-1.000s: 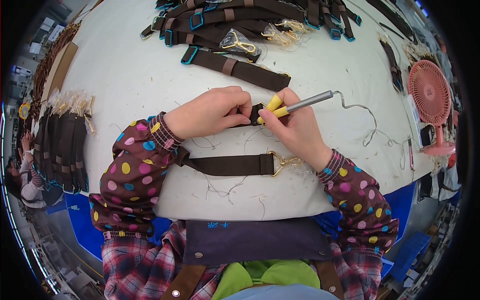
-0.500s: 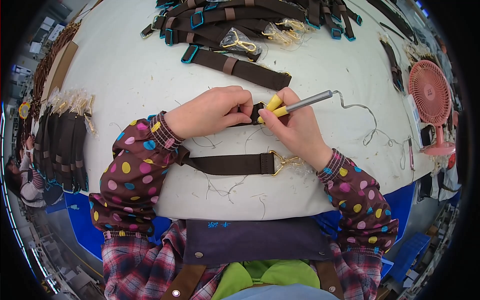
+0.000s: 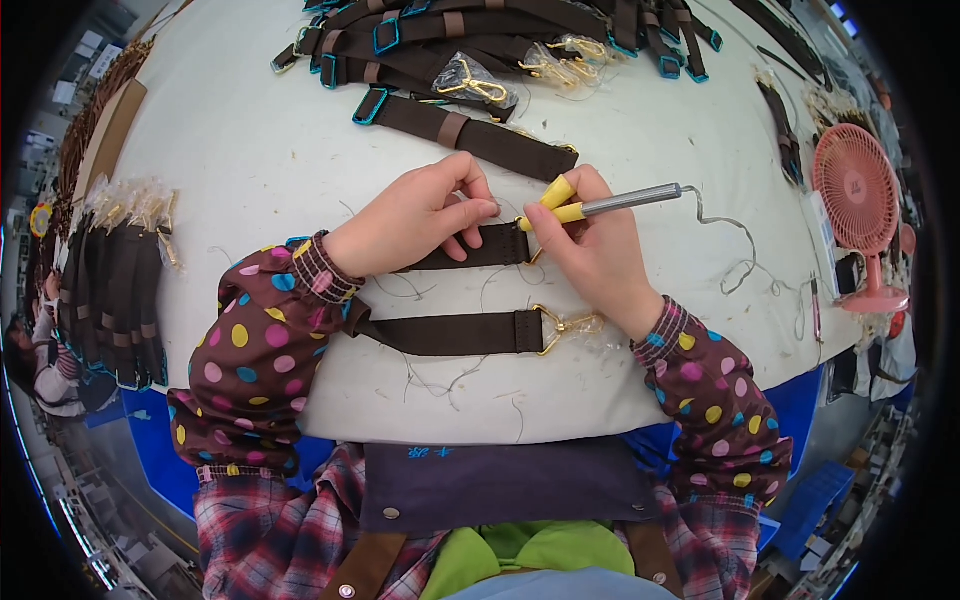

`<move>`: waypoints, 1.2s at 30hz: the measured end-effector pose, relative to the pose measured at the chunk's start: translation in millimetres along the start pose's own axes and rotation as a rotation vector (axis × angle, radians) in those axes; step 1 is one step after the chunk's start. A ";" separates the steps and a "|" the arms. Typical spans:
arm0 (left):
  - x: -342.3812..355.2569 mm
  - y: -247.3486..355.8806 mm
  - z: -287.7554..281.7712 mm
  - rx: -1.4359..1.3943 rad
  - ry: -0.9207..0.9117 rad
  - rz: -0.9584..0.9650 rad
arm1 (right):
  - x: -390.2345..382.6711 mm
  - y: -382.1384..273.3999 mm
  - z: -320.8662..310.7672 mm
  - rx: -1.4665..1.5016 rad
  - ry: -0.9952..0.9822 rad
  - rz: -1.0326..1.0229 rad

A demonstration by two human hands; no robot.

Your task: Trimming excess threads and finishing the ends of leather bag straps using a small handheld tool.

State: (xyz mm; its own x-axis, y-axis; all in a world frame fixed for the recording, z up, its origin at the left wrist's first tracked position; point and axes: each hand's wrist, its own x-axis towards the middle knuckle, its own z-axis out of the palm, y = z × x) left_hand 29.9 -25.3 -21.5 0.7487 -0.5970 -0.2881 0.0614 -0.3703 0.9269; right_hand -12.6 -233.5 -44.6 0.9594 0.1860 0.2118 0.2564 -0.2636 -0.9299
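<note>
My left hand [image 3: 420, 215] is over a dark brown webbing strap [image 3: 490, 248], its thumb and forefinger pinched together just above the strap's stitched end. What that pinch holds, if anything, is too small to make out. In my right hand [image 3: 597, 248] is a corded pen-shaped tool [image 3: 630, 199] with a grey barrel and yellow front, its tip at the strap's end beside a gold metal ring. A yellow cover [image 3: 557, 191] shows at the forefinger. Closer to me lies another length of brown strap [image 3: 450, 334], ending in a gold snap hook [image 3: 562, 325] partly wrapped in clear plastic.
A brown strap with a blue-edged buckle [image 3: 465, 130] lies beyond my hands, before a pile of similar straps [image 3: 450, 45]. More straps [image 3: 115, 290] hang at the left edge. A pink fan [image 3: 855, 190] stands at right; loose threads litter the white table [image 3: 270, 150].
The left fingers have lifted off the strap's end and curled above it. More of the stitched end shows now, lying slightly lower. The tool has shifted a little to the right.
</note>
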 end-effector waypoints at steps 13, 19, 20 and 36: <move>3.0 -2.2 -0.9 -0.040 -0.013 0.012 | 2.2 1.1 1.3 -0.057 0.009 -0.002; 3.3 -2.9 -1.1 -0.046 -0.012 0.011 | 2.1 -0.2 1.6 -0.085 0.009 -0.006; 3.0 -2.8 -1.2 -0.049 -0.009 0.006 | 2.2 -0.1 1.6 -0.084 0.009 -0.007; -10.8 -5.3 11.8 0.642 0.155 0.335 | 6.1 0.9 3.6 0.044 -0.014 0.017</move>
State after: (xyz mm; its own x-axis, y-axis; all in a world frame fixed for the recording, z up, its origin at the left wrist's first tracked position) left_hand 13.7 -25.3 -26.1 0.7470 -0.6615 0.0667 -0.5494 -0.5578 0.6221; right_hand -7.0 -229.2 -45.2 0.9618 0.1955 0.1918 0.2344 -0.2254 -0.9457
